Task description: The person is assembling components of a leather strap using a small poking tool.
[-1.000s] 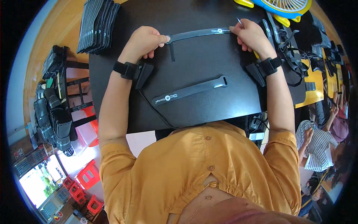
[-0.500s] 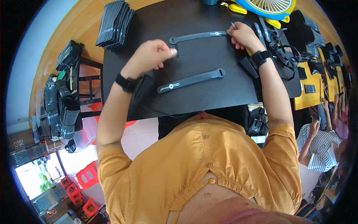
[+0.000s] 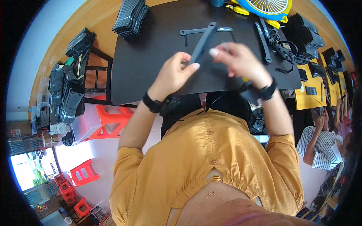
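A flat black strap (image 3: 204, 42) with a slotted end stands tilted up from my left hand (image 3: 174, 73), whose thumb and fingers pinch its lower end. Close to the strap's right side is my right hand (image 3: 241, 62), blurred by motion, its fingers curled. A small tool with a yellow end (image 3: 245, 79) seems to lie in that palm; most of it is hidden. Beyond both hands a second black strap (image 3: 205, 31) with a pale printed mark lies flat on the dark table (image 3: 151, 64), thin dark strips by its ends.
A stack of black straps (image 3: 130, 19) sits at the table's far left. More straps (image 3: 263, 43) and tangled black cords (image 3: 284, 51) lie at the right, near a blue-yellow fan (image 3: 267, 7). Red stools (image 3: 115, 120) stand at left; a person in stripes (image 3: 322, 148) sits at right.
My left hand has taken the nearer strap off the table and raised it. My right hand has come in from the far strap's end toward the lifted strap.
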`<state>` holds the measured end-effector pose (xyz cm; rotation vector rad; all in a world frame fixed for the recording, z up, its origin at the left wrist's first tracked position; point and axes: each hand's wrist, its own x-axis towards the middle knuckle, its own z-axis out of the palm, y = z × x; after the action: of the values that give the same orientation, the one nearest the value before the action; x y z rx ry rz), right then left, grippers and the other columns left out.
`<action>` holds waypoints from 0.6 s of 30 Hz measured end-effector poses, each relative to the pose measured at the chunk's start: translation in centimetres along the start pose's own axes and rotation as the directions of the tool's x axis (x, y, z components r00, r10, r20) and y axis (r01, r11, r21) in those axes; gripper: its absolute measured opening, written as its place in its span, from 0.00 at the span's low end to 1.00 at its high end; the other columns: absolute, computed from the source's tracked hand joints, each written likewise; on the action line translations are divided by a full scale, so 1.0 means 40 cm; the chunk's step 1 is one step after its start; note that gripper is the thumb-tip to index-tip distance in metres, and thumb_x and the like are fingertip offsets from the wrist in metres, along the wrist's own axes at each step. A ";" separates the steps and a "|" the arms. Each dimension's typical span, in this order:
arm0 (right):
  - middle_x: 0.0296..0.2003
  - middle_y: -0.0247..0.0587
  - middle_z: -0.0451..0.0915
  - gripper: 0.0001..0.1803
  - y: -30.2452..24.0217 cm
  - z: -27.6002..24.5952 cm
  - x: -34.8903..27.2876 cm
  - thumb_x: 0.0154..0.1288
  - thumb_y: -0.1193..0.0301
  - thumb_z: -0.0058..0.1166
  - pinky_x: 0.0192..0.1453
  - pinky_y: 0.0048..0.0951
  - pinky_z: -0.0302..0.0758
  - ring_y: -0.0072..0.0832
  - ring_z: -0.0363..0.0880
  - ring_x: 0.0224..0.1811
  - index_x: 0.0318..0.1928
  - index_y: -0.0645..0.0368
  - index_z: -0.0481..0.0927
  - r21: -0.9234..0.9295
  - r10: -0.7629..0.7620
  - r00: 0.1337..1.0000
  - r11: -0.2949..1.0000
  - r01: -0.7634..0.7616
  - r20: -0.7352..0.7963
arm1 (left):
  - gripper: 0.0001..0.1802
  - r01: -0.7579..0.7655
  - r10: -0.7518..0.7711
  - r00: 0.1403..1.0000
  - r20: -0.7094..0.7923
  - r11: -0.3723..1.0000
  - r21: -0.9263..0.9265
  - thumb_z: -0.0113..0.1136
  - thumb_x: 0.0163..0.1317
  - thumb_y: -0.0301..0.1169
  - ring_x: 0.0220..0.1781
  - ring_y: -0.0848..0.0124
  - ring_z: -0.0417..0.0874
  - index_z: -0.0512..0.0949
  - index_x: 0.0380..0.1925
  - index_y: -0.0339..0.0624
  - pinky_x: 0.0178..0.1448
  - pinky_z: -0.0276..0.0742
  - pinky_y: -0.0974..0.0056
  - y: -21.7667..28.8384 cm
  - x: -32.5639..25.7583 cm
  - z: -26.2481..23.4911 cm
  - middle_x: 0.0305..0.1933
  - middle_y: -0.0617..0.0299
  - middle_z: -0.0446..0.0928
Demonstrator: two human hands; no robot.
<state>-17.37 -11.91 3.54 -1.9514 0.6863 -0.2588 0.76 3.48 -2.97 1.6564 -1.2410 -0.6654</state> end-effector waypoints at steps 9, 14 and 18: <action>0.39 0.40 0.83 0.16 0.045 0.090 -0.032 0.75 0.63 0.49 0.17 0.14 0.63 0.12 0.67 0.14 0.49 0.64 0.76 0.780 -0.170 0.981 0.625 0.036 0.091 | 0.18 0.282 -0.081 0.950 0.301 0.630 -0.724 0.53 0.71 0.31 0.44 0.64 0.85 0.67 0.56 0.32 0.50 0.83 0.65 0.104 -0.091 0.028 0.46 0.50 0.80; 0.40 0.41 0.83 0.18 0.034 0.095 -0.045 0.76 0.61 0.46 0.19 0.12 0.64 0.12 0.68 0.16 0.50 0.64 0.76 0.811 -0.307 0.927 0.586 0.004 0.217 | 0.20 0.487 -0.036 0.822 0.569 0.561 -0.669 0.55 0.70 0.33 0.43 0.65 0.86 0.71 0.57 0.31 0.48 0.84 0.65 0.107 -0.131 0.015 0.45 0.52 0.80; 0.39 0.40 0.82 0.20 0.036 0.111 -0.050 0.76 0.59 0.45 0.22 0.15 0.67 0.16 0.73 0.21 0.53 0.63 0.75 0.761 -0.274 0.917 0.648 -0.047 0.291 | 0.18 0.460 -0.028 0.833 0.553 0.590 -0.663 0.54 0.71 0.33 0.42 0.65 0.85 0.72 0.54 0.32 0.48 0.83 0.66 0.105 -0.156 0.014 0.45 0.52 0.80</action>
<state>-17.46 -7.91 0.42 -1.1594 0.1233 -0.1880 -3.63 8.88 -0.08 0.9135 -0.8064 -1.6407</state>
